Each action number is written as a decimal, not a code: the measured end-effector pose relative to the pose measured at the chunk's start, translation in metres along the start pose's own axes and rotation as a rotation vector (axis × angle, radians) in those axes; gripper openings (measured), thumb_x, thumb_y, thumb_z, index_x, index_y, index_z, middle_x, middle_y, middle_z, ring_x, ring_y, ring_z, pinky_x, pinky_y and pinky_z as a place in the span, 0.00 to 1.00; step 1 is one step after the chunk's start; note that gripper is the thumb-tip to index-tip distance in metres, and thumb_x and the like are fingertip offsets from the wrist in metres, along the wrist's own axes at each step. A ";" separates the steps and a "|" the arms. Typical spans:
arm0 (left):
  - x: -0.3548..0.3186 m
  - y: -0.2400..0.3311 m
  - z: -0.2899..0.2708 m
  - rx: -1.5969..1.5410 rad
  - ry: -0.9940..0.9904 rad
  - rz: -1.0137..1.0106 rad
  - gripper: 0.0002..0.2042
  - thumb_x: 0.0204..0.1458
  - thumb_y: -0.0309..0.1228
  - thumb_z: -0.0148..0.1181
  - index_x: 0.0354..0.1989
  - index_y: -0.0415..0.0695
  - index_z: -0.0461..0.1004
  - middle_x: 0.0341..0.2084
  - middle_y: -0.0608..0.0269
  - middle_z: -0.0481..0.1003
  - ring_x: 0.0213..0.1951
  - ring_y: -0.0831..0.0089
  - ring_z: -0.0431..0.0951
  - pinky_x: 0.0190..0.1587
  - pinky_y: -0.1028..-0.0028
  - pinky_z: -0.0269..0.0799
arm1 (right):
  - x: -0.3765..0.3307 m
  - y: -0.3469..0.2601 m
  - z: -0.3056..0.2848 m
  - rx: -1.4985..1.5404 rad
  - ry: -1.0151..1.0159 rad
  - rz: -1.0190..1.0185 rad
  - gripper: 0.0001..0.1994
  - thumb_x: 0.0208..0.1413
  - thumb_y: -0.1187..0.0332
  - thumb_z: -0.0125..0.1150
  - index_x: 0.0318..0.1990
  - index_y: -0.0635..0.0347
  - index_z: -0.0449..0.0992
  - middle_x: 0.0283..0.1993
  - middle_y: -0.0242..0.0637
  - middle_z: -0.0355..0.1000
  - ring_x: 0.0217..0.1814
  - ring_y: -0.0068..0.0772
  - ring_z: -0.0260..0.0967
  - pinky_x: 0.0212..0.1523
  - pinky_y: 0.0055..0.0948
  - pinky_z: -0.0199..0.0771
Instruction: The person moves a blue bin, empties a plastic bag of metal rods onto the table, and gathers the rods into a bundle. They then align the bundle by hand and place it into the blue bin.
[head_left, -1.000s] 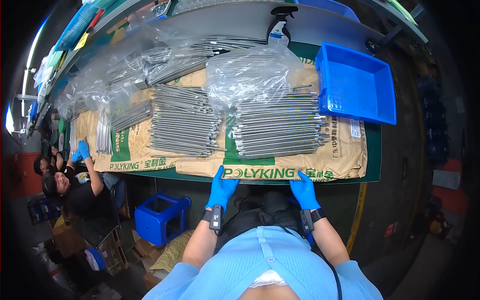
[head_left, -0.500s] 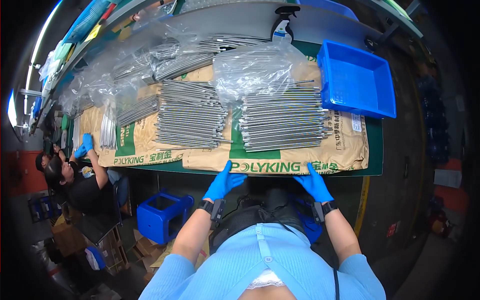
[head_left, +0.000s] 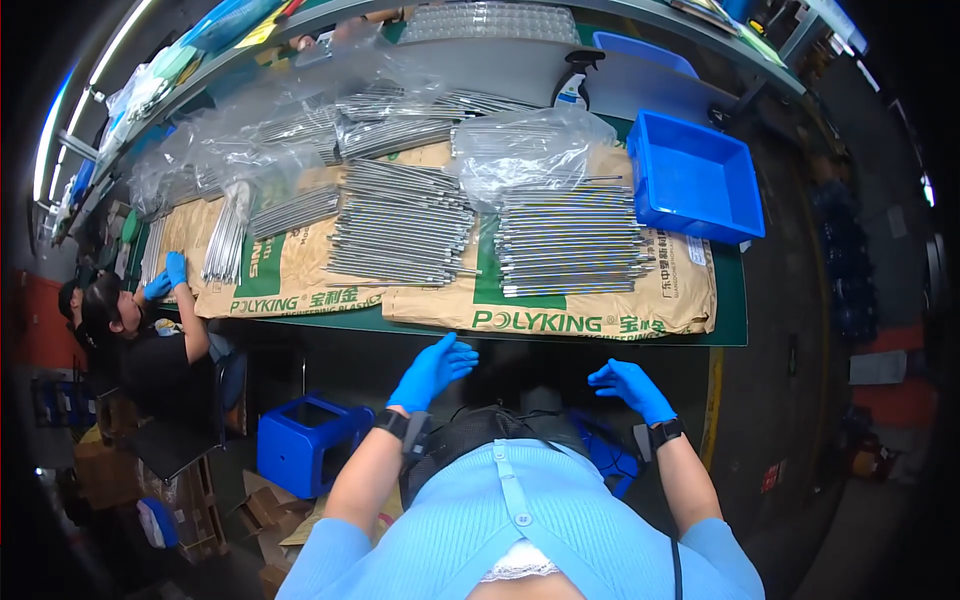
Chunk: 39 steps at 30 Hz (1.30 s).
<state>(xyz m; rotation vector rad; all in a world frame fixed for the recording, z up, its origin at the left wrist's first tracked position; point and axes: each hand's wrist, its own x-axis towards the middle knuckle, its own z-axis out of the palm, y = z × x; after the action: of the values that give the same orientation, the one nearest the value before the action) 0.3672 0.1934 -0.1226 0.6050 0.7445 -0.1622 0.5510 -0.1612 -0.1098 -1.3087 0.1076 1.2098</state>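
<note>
My left hand [head_left: 435, 370], in a blue glove, hovers just short of the table's front edge with its fingers stretched out and nothing in it. Level with it on the right, my gloved right hand [head_left: 632, 388] is also empty, fingers extended toward the left. Beyond them a brown paper sack [head_left: 420, 306] lies flat on the green table [head_left: 733, 300]. On it rests a stack of thin metal rods [head_left: 570, 245], partly covered at the back by a clear plastic bag [head_left: 525, 155]. A second pile of rods [head_left: 400, 225] lies to its left.
A blue bin [head_left: 700, 180] stands at the table's right end, near a spray bottle [head_left: 573, 82]. More bagged rods [head_left: 295, 130] lie at the back left. A blue stool [head_left: 305, 445] is on the floor. Another person [head_left: 150, 330] with gloved hands sits at the left.
Both hands have drawn back from the sack's front edge toward my body. The view has shifted slightly; the rods look unmoved.
</note>
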 end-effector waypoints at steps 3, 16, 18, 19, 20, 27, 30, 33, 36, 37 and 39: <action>-0.031 0.027 -0.018 -0.120 -0.001 0.043 0.16 0.53 0.41 0.53 0.38 0.39 0.71 0.37 0.52 0.74 0.41 0.62 0.74 0.47 0.64 0.69 | -0.027 -0.032 0.023 -0.153 -0.056 -0.062 0.19 0.57 0.55 0.47 0.36 0.64 0.74 0.37 0.45 0.74 0.41 0.37 0.72 0.41 0.33 0.73; -0.047 0.180 0.054 -0.181 -0.212 0.424 0.17 0.53 0.39 0.52 0.44 0.39 0.69 0.45 0.51 0.71 0.48 0.60 0.70 0.50 0.63 0.67 | 0.024 -0.238 0.049 -0.408 0.104 -0.357 0.17 0.58 0.58 0.47 0.42 0.64 0.72 0.38 0.41 0.74 0.37 0.31 0.73 0.37 0.27 0.73; -0.024 0.188 0.057 -0.160 -0.122 0.386 0.17 0.54 0.39 0.52 0.46 0.38 0.68 0.47 0.50 0.69 0.49 0.59 0.69 0.50 0.63 0.67 | 0.042 -0.280 0.028 -0.409 0.136 -0.383 0.17 0.58 0.58 0.47 0.43 0.64 0.72 0.38 0.40 0.74 0.36 0.30 0.73 0.36 0.27 0.73; -0.010 0.191 0.062 -0.156 -0.120 0.371 0.17 0.54 0.39 0.52 0.46 0.38 0.68 0.47 0.50 0.69 0.49 0.59 0.69 0.50 0.63 0.67 | 0.050 -0.298 0.017 -0.412 0.161 -0.410 0.17 0.58 0.59 0.47 0.44 0.64 0.71 0.38 0.39 0.74 0.35 0.29 0.73 0.35 0.27 0.74; 0.002 0.194 0.061 -0.134 -0.086 0.354 0.18 0.54 0.39 0.52 0.47 0.38 0.67 0.47 0.50 0.69 0.49 0.59 0.69 0.50 0.63 0.67 | 0.055 -0.315 0.016 -0.400 0.161 -0.394 0.17 0.58 0.59 0.47 0.44 0.64 0.71 0.38 0.39 0.74 0.35 0.29 0.73 0.35 0.27 0.74; 0.113 0.223 0.097 0.106 0.166 0.311 0.24 0.54 0.40 0.51 0.53 0.35 0.61 0.49 0.50 0.67 0.50 0.60 0.68 0.51 0.65 0.65 | 0.145 -0.367 -0.034 -0.817 0.180 -0.598 0.20 0.55 0.60 0.52 0.51 0.63 0.67 0.35 0.39 0.73 0.34 0.31 0.73 0.33 0.27 0.73; 0.161 0.226 0.127 0.221 0.045 0.325 0.25 0.54 0.39 0.52 0.55 0.35 0.59 0.49 0.51 0.67 0.49 0.62 0.68 0.51 0.68 0.64 | 0.187 -0.363 -0.020 -1.330 0.206 -0.705 0.28 0.52 0.62 0.58 0.60 0.58 0.58 0.40 0.38 0.71 0.33 0.29 0.70 0.37 0.25 0.71; 0.202 0.240 0.125 0.257 -0.022 0.314 0.23 0.54 0.35 0.52 0.56 0.38 0.59 0.47 0.52 0.68 0.47 0.64 0.69 0.51 0.70 0.65 | 0.216 -0.368 0.013 -1.289 0.089 -0.612 0.32 0.50 0.63 0.60 0.62 0.57 0.54 0.42 0.40 0.71 0.35 0.29 0.70 0.37 0.26 0.71; 0.211 0.287 0.123 0.213 -0.133 0.480 0.21 0.53 0.33 0.53 0.54 0.38 0.61 0.46 0.49 0.68 0.47 0.62 0.69 0.51 0.68 0.65 | 0.235 -0.386 0.054 -1.160 0.016 -0.589 0.33 0.50 0.64 0.61 0.62 0.57 0.53 0.46 0.42 0.69 0.39 0.28 0.69 0.39 0.27 0.71; 0.209 0.303 0.121 0.200 -0.167 0.537 0.20 0.53 0.32 0.53 0.53 0.38 0.61 0.46 0.48 0.68 0.48 0.61 0.69 0.51 0.68 0.65 | 0.245 -0.393 0.065 -1.055 0.000 -0.614 0.32 0.50 0.64 0.60 0.62 0.58 0.54 0.48 0.43 0.68 0.41 0.27 0.68 0.40 0.27 0.70; 0.216 0.323 0.133 0.168 -0.280 0.634 0.18 0.53 0.31 0.53 0.51 0.37 0.63 0.45 0.46 0.68 0.48 0.59 0.69 0.51 0.66 0.66 | 0.265 -0.414 0.057 -0.933 0.012 -0.745 0.32 0.50 0.64 0.60 0.62 0.59 0.54 0.50 0.43 0.68 0.42 0.27 0.68 0.41 0.28 0.70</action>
<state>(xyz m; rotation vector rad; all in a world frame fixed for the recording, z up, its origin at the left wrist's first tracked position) 0.7148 0.3969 -0.0447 0.9290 0.2452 0.2761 0.9322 0.1303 0.0103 -1.8943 -0.9621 0.5773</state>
